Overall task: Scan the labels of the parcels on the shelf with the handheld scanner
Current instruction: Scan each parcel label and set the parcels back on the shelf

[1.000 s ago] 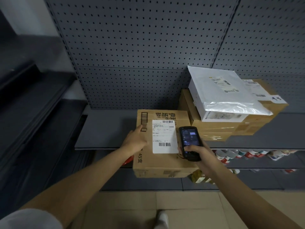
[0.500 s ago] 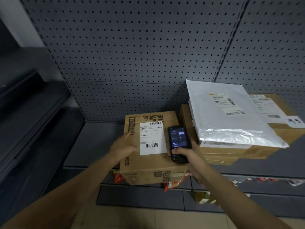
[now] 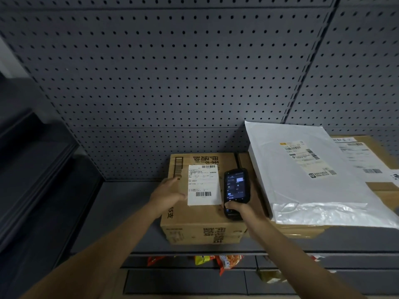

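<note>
Slid cardboard box (image 3: 200, 212) back onto shelf (image 3: 121, 212) under flat left hand (image 3: 167, 194), right hand (image 3: 238, 209) gripping scanner (image 3: 236, 192); label (image 3: 204, 184) likely scanned.

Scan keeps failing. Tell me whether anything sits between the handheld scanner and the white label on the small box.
Nothing visible does. The scanner, held in the right hand, lies right beside the label on the box top. The left hand rests at the label's left edge, not covering the barcodes.

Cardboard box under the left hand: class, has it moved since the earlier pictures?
Yes. The cardboard box has slid back toward the pegboard; it no longer overhangs the front edge of the shelf.
</note>
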